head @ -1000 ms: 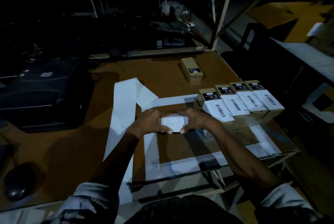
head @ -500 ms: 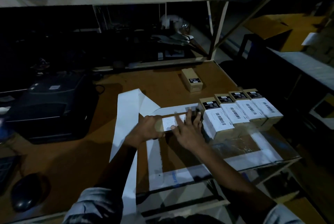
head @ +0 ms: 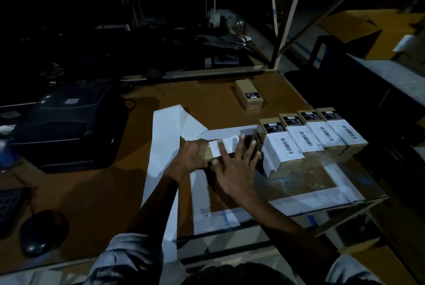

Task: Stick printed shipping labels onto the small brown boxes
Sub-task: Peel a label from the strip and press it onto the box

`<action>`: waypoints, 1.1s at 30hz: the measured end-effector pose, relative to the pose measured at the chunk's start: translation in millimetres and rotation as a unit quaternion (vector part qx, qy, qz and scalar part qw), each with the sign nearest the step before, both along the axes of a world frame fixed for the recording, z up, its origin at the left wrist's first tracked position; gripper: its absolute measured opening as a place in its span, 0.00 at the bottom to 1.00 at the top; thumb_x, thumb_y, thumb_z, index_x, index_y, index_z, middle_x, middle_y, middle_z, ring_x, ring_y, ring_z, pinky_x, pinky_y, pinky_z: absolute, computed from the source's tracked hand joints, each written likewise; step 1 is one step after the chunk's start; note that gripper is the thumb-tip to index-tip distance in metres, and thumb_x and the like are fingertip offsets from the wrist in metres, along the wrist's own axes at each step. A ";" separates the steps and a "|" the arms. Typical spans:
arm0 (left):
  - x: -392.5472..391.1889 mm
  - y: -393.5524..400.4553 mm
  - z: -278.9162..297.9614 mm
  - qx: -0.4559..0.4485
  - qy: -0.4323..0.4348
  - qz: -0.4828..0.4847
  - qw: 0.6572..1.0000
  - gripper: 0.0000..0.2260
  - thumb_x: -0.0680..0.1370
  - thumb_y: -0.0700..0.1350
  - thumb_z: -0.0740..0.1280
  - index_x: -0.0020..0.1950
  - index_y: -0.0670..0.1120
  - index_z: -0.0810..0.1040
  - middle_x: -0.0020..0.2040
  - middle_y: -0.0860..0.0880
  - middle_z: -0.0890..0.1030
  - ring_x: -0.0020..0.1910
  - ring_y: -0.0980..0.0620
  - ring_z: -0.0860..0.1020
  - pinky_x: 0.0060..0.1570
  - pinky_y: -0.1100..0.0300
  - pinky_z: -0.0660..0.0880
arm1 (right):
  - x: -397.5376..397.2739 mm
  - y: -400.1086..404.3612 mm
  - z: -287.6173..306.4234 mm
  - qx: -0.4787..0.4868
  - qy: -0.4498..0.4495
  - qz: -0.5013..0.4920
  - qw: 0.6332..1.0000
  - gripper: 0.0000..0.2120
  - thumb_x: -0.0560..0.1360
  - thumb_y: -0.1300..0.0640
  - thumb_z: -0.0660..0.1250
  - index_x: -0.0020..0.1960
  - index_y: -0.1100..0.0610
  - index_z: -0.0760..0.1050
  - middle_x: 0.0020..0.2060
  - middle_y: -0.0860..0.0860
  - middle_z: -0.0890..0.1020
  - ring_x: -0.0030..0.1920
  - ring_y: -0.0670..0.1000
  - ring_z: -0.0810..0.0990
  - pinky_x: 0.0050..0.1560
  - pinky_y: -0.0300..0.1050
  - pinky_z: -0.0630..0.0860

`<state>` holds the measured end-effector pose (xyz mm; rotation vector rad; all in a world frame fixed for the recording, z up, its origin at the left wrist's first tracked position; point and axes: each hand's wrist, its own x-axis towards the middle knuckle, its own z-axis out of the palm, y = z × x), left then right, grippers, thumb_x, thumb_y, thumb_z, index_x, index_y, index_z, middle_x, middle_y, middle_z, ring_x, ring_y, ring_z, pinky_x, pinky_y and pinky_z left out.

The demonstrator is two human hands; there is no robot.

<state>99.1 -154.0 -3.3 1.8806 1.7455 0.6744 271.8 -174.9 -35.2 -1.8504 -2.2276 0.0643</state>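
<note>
Pressing a shipping label (head: pixel 226 146) flat onto a small brown box (head: pixel 210 154) on the tabletop (head: pixel 207 96).
Left hand (head: pixel 192 158) has its grip clasped round the box's left end; right hand (head: pixel 236 165) lies released, fingers straight on the label. Four labelled boxes (head: pixel 312 140) sit just right, one bare box (head: pixel 249 97) behind.

No wording can be read anywhere in this dim view. The white shipping labels (head: pixel 322 137) on the row of four brown boxes (head: pixel 310 146) carry black barcodes (bars only, the print beside them too small to make out). Each box also bears a black sticker (head: pixel 273 127) with pale lines of text, illegible. The label on the held box (head: pixel 224 148) is blurred.
</note>
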 end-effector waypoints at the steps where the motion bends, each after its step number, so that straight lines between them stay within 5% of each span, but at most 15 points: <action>1: 0.2 -0.3 0.6 -0.001 -0.001 0.001 1.000 0.24 0.71 0.47 0.79 0.64 0.44 0.79 0.62 0.45 0.81 0.62 0.47 0.78 0.56 0.65 0.69 | 0.9 0.3 -0.4 0.009 -0.008 0.021 1.000 0.31 0.79 0.30 0.41 0.80 0.37 0.44 0.80 0.59 0.36 0.77 0.68 0.33 0.74 0.70 0.34; 7: 2.3 0.6 1.7 -0.013 0.015 0.021 1.000 0.24 0.71 0.51 0.79 0.64 0.48 0.78 0.62 0.49 0.82 0.60 0.50 0.79 0.49 0.69 0.69 | 16.4 15.5 4.6 -0.013 0.034 -0.059 0.998 0.32 0.78 0.30 0.38 0.80 0.36 0.41 0.77 0.61 0.31 0.77 0.68 0.30 0.76 0.69 0.39; 12: 1.9 3.8 2.3 -0.027 0.034 0.021 0.999 0.25 0.73 0.54 0.76 0.66 0.47 0.76 0.64 0.47 0.80 0.62 0.46 0.77 0.54 0.63 0.69 | 1.8 7.5 2.4 -0.003 -0.009 0.057 0.998 0.31 0.79 0.30 0.42 0.80 0.36 0.40 0.78 0.58 0.31 0.76 0.65 0.28 0.75 0.66 0.35; 16: 3.2 2.3 3.5 -0.018 0.039 0.024 0.999 0.27 0.71 0.53 0.78 0.66 0.48 0.75 0.63 0.48 0.80 0.60 0.49 0.78 0.51 0.66 0.69 | 25.1 28.0 2.1 -0.008 0.056 -0.047 0.997 0.32 0.80 0.33 0.46 0.81 0.41 0.46 0.78 0.63 0.33 0.78 0.65 0.31 0.77 0.67 0.45; 19: 3.7 1.2 4.0 -0.020 0.045 0.020 0.999 0.27 0.72 0.52 0.77 0.67 0.48 0.75 0.64 0.48 0.80 0.61 0.49 0.78 0.51 0.66 0.68 | 14.5 20.8 -1.1 -0.017 0.054 -0.040 0.998 0.35 0.80 0.33 0.44 0.82 0.46 0.43 0.77 0.65 0.33 0.76 0.66 0.29 0.77 0.65 0.40; 23: 1.3 1.3 5.1 -0.023 0.055 0.019 0.998 0.28 0.72 0.56 0.76 0.67 0.48 0.75 0.65 0.48 0.79 0.62 0.48 0.77 0.52 0.65 0.66 | 1.2 3.4 -2.9 0.014 -0.015 0.105 0.994 0.36 0.78 0.31 0.31 0.82 0.44 0.43 0.78 0.62 0.34 0.77 0.66 0.30 0.77 0.66 0.39; 29: 3.1 -0.9 3.7 -0.016 0.044 0.026 0.999 0.26 0.72 0.55 0.76 0.66 0.48 0.76 0.63 0.48 0.80 0.61 0.48 0.79 0.52 0.65 0.68 | 23.9 29.5 1.2 -0.009 0.028 -0.038 0.999 0.34 0.79 0.33 0.41 0.82 0.45 0.43 0.78 0.64 0.35 0.77 0.66 0.32 0.77 0.67 0.44; 33: 3.9 -3.1 6.1 -0.006 0.047 0.007 0.999 0.30 0.70 0.63 0.71 0.66 0.46 0.77 0.63 0.46 0.81 0.61 0.46 0.78 0.54 0.64 0.68 | -3.3 8.1 0.1 -0.001 0.021 0.070 0.997 0.35 0.80 0.34 0.40 0.82 0.49 0.41 0.78 0.63 0.33 0.77 0.66 0.29 0.77 0.64 0.34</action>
